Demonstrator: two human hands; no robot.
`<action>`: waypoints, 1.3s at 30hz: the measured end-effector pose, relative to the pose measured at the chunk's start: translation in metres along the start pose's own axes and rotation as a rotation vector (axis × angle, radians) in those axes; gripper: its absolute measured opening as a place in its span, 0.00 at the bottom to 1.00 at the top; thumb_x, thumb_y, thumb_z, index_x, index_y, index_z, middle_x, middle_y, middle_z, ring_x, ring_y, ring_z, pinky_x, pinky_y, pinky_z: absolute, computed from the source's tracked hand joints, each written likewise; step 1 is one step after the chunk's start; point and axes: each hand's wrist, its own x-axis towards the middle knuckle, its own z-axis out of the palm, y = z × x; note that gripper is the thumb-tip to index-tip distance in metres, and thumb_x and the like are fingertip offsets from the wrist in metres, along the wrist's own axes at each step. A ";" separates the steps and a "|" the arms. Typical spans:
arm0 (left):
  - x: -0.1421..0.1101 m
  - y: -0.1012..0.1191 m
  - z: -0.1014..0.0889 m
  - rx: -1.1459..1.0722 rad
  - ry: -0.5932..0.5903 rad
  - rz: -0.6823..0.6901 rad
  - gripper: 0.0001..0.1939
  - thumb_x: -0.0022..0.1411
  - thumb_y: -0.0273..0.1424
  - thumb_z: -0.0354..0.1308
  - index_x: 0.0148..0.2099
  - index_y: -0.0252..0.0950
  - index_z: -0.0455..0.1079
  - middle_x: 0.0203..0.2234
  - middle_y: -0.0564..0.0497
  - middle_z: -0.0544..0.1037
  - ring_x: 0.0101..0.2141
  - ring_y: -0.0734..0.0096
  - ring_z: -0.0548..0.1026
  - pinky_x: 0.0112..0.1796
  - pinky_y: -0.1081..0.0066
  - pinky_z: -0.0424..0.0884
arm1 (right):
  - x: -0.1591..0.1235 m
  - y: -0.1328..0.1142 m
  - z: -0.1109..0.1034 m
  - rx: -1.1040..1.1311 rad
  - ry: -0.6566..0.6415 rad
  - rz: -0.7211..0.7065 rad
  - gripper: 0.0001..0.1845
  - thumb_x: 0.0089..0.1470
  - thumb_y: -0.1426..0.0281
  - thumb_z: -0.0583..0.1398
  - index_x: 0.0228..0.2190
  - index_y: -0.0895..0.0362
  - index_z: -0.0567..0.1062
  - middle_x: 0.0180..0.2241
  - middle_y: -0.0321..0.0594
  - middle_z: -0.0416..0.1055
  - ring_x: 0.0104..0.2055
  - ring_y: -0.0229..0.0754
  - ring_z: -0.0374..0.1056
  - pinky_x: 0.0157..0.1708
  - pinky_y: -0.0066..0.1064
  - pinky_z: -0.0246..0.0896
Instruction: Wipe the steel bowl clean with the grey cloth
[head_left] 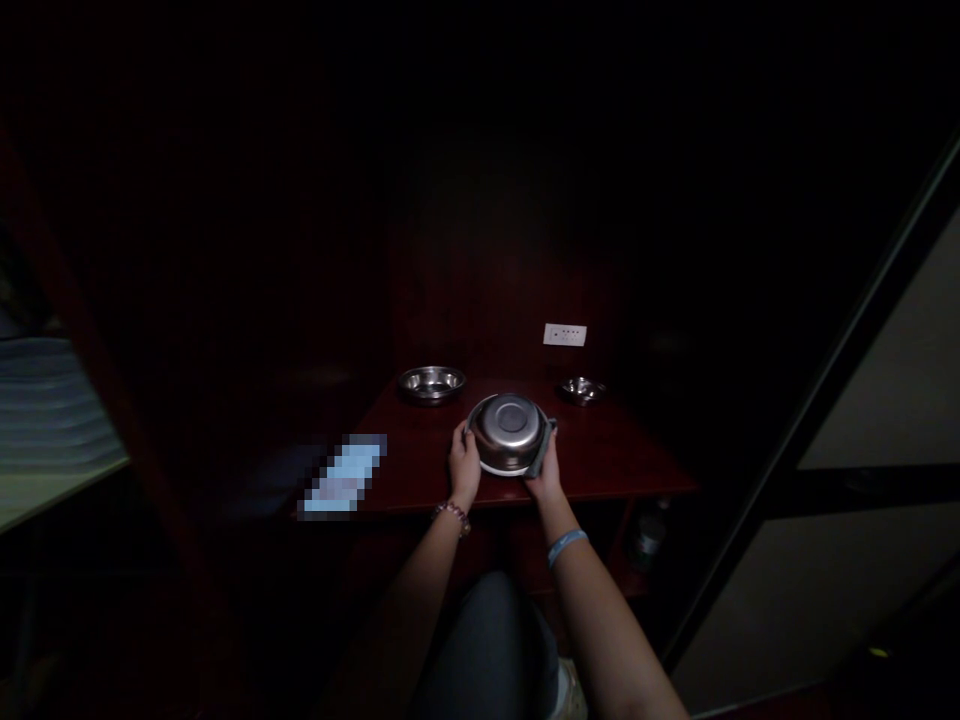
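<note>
A shiny stainless steel bowl (508,432) is between my two hands, its round base facing up toward me. My left hand (465,465) grips the bowl's left rim, fingers curled at the edge. On the other side my right hand (550,468) holds the right rim, with a dark grey cloth (541,448) between the palm and the metal. Whether the bowl touches the table beneath is hard to tell. Farther back stand a wider steel bowl (432,384) on the left and a smaller steel bowl (583,390) on the right.
The dark red table (600,460) backs onto a panel with a white power socket (565,335). A pixelated phone-like bright patch (343,478) lies at the left edge. Below right is a plastic bottle (649,538). Stacked pale items (52,405) fill a shelf at far left.
</note>
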 end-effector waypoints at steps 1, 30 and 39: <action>0.000 0.001 0.000 -0.010 0.002 0.003 0.15 0.72 0.32 0.51 0.56 0.39 0.72 0.53 0.42 0.80 0.54 0.60 0.77 0.59 0.60 0.68 | 0.000 0.000 0.000 0.004 -0.006 0.000 0.29 0.67 0.49 0.48 0.45 0.52 0.81 0.47 0.40 0.83 0.55 0.44 0.77 0.66 0.46 0.62; 0.004 -0.002 -0.003 0.002 0.094 -0.044 0.18 0.72 0.34 0.50 0.59 0.35 0.70 0.59 0.38 0.76 0.59 0.59 0.74 0.62 0.60 0.65 | -0.001 -0.002 0.002 0.011 -0.067 0.000 0.25 0.65 0.51 0.52 0.42 0.52 0.82 0.46 0.40 0.84 0.58 0.46 0.75 0.65 0.47 0.64; 0.004 -0.001 -0.002 0.009 0.039 -0.075 0.10 0.72 0.32 0.51 0.49 0.38 0.72 0.49 0.43 0.80 0.51 0.61 0.78 0.58 0.61 0.68 | 0.003 0.003 -0.003 -0.013 -0.041 -0.029 0.31 0.68 0.47 0.47 0.50 0.54 0.79 0.55 0.44 0.79 0.65 0.45 0.69 0.69 0.48 0.56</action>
